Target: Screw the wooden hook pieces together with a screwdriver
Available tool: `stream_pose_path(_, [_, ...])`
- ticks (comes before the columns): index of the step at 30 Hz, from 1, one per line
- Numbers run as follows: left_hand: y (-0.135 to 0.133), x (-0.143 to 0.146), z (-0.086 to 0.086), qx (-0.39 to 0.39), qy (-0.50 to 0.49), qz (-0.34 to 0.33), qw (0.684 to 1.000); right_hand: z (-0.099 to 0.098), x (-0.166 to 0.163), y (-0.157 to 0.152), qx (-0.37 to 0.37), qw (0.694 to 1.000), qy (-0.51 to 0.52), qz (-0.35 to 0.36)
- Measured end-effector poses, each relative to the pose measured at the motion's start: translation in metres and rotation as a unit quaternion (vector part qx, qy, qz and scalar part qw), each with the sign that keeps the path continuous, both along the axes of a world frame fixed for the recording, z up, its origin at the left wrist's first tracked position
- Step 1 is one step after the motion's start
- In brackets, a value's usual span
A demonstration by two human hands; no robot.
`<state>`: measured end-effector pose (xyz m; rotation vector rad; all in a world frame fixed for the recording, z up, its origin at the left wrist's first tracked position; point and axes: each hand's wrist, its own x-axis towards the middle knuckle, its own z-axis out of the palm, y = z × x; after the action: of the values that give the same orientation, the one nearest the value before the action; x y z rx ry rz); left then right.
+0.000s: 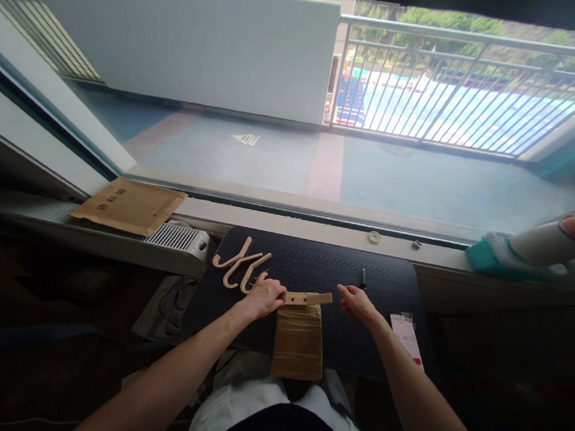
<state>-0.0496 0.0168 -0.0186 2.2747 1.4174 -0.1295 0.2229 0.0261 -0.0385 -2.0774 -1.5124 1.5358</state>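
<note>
1. Left hand (264,295) — clasped around one end of a wooden bar (308,299), held level over the dark board (313,264).
2. Right hand (355,301) — fingers loose, holding nothing, just right of the bar's free end.
3. Wooden hooks (238,265) lie left of the hand; a cardboard packet (299,341) sits under the bar.

A short, flat strip of pale wood (307,299) lies nearly level across the dark woodgrain board (313,264), its left end gripped in the left hand (264,297), its right end free; under it sits a brown cardboard packet (299,341), upright-oblong, overhanging the board's near edge.
</note>
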Motion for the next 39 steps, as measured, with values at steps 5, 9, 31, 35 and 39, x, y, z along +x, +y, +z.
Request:
stream_pose_path(5, [0.000,0.002,-0.002,0.000,0.005,0.000,1.000,-0.006,-0.002,-0.008,0.038,0.999,0.011,0.002])
stream_pose_path(9, [0.000,0.002,0.002,0.003,0.014,0.003,1.000,-0.010,-0.027,-0.013,0.061,0.998,0.019,0.005])
stream_pose_path(31, [-0.006,0.005,0.007,-0.001,0.018,0.021,1.000,-0.009,-0.037,-0.006,0.066,0.989,-0.091,0.098])
stream_pose_path(35, [-0.005,0.005,0.006,0.010,0.022,0.016,1.000,-0.010,-0.040,-0.004,0.049,0.986,-0.110,0.114])
stream_pose_path(39, [-0.004,0.006,0.005,0.008,0.036,0.005,0.999,-0.011,-0.045,-0.001,0.023,0.984,-0.126,0.125])
